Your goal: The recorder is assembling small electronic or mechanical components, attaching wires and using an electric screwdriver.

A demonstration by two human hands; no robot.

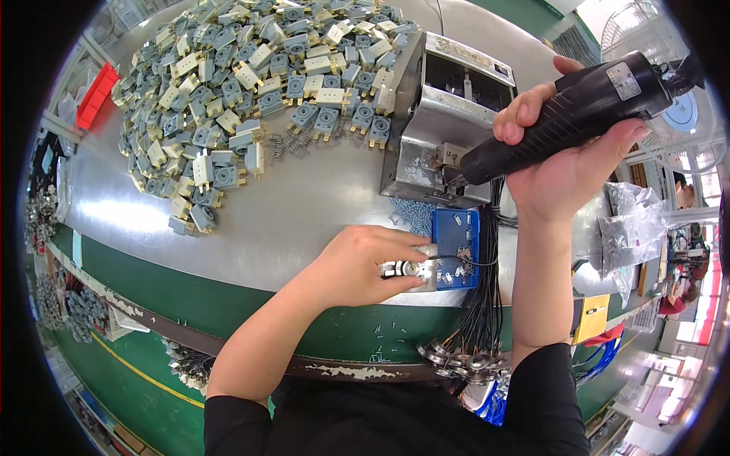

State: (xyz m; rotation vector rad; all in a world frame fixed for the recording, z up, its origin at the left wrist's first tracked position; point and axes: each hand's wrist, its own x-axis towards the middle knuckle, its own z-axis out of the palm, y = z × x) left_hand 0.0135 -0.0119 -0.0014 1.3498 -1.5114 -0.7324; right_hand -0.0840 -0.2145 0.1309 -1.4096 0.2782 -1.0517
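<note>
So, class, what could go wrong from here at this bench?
The black tool in the right hand could slip onto the left hand if used on the small part it holds. The loose screws by the blue tray might scatter if knocked. The black cables beside the right forearm could snag.

The metal bench top (289, 243) was heaped at the far left with grey-and-cream blocks (251, 80), beside which small coil springs (296, 144) were scattered. A metal machine (437, 125) was set to the right, with bluish screws (413, 216) piled near a blue tray (476, 235). Along the green front strip (327, 323), loose screws (379, 357) were strewn.
</note>
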